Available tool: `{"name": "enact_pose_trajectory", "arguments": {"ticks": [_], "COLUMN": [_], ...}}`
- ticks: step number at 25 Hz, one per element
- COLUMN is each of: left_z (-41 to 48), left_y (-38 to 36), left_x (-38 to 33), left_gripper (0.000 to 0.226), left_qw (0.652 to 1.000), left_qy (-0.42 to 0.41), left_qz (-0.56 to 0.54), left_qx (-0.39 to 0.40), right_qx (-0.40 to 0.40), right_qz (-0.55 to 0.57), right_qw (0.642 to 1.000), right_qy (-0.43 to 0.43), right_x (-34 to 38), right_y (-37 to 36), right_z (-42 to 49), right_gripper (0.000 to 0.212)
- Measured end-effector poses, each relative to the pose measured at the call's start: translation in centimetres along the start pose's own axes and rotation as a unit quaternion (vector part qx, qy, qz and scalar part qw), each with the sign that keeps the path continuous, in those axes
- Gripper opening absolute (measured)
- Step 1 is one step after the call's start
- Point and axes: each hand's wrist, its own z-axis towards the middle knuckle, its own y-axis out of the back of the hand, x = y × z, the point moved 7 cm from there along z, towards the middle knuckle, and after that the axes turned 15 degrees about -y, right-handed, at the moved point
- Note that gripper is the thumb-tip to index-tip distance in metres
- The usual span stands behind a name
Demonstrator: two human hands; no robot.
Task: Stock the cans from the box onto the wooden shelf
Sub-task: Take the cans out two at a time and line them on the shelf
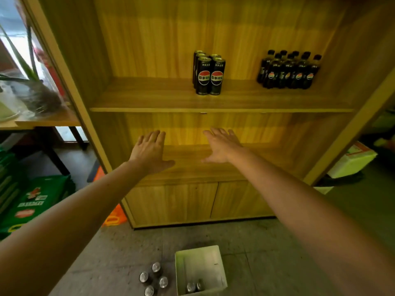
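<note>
Several tall black cans (208, 75) stand grouped on the upper board of the wooden shelf (149, 103). My left hand (149, 149) and my right hand (222, 146) reach forward in front of the lower shelf opening, palms down, fingers spread, holding nothing. A white box (192, 263) sits on the floor below, with two cans (195, 286) in its bottom. Several more cans (154, 278) stand on the floor just left of the box.
Several dark bottles (288, 70) stand at the right of the upper board. Closed cabinet doors (213, 201) lie under the lower shelf. Green cartons (32, 201) are stacked at left, a white box (352, 161) at right, a plant (27, 82) beyond glass.
</note>
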Motion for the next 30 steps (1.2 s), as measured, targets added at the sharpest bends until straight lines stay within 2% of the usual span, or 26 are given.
{"name": "enact_pose_trajectory", "arguments": {"ticks": [5, 10, 15, 23, 26, 30], "left_z": [-1.0, -2.2, -4.0, -7.5, -8.8, -10.4], "left_y": [-6.0, -17.4, -34.1, -66.1, -74.7, -84.2], "left_x": [-0.7, -1.9, -3.1, -4.6, -5.2, -6.6], "left_gripper": [0.098, 0.097, 0.097, 0.099, 0.096, 0.082], "left_qw": [1.000, 0.999, 0.997, 0.989, 0.983, 0.965], "left_qy": [0.007, 0.018, 0.020, -0.012, -0.034, -0.104], "left_qz": [-0.012, -0.043, -0.062, -0.053, -0.067, -0.104], "left_qx": [-0.024, 0.005, 0.041, 0.137, 0.165, 0.218], "right_qx": [0.035, 0.091, 0.112, 0.133, 0.157, 0.190], "right_qz": [0.014, 0.026, 0.010, 0.004, 0.011, 0.010], "right_qw": [0.999, 0.995, 0.993, 0.990, 0.986, 0.976], "right_qy": [0.014, 0.031, 0.038, 0.049, 0.056, 0.105], "right_x": [0.2, -0.3, -0.3, 0.9, 0.4, 0.0], "right_y": [-7.1, -19.1, -35.9, -66.6, -75.5, -86.1], "right_z": [-0.7, -1.1, -1.4, -0.8, -0.7, -1.4], "right_gripper": [0.098, 0.095, 0.097, 0.091, 0.088, 0.073]}}
